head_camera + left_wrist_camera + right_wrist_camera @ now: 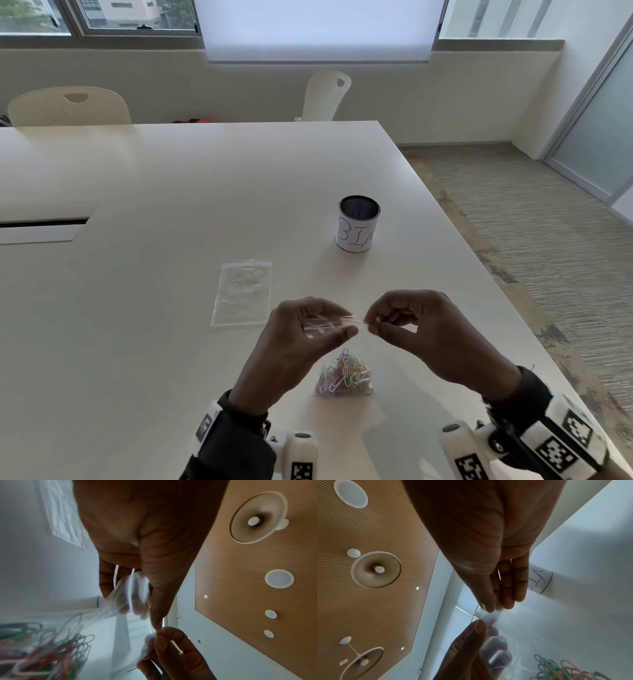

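A clear zip bag (pixel 337 322) with several coloured paper clips (pixel 344 375) in its bottom is held up over the table's near edge. My left hand (pixel 342 325) grips the bag's top, fingers curled behind the plastic and thumb in front. My right hand (pixel 371 323) pinches the same top edge at its right end, thumb against fingertips. In the left wrist view my left hand's fingers (pixel 137 607) show through the plastic, with the clips (pixel 51 649) below left. The right wrist view shows my right hand (pixel 494 605) pinching the plastic strip.
A second, empty clear zip bag (pixel 243 291) lies flat on the white table (pixel 137 205), just left of my hands. A mesh cup with a white label reading BIN (pixel 358 228) stands farther back on the right. The table's right edge runs close by.
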Demonstrator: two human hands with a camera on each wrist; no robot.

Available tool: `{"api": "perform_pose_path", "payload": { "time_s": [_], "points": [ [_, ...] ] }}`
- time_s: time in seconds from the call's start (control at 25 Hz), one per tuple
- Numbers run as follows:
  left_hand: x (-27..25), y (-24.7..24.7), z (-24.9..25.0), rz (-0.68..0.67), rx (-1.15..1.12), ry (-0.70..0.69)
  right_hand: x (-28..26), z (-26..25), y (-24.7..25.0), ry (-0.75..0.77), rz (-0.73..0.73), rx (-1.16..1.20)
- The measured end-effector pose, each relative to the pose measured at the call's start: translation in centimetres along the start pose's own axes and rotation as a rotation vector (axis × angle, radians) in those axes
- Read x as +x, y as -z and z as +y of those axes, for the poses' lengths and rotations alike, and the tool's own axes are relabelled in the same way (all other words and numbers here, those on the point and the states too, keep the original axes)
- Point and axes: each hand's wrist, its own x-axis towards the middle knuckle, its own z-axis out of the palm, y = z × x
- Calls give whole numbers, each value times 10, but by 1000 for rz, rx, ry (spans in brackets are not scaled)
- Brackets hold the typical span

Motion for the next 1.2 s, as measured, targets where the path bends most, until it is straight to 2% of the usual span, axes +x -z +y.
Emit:
{"api": "perform_pose_path", "payload": {
  "time_s": [0.68, 0.92, 1.08, 1.2],
  "points": [
    [10, -19, -12, 70, -16, -130, -2, 4, -14, 20, 176, 12],
    [6, -17, -18, 57, -119, -122, -1, 5, -22, 61, 172, 62],
    [5, -7, -26, 91, -47, -144, -1, 6, -23, 11, 247, 68],
    [4, -3, -30, 112, -1, -201, -1, 6, -22, 10, 160, 36]
  ]
}}
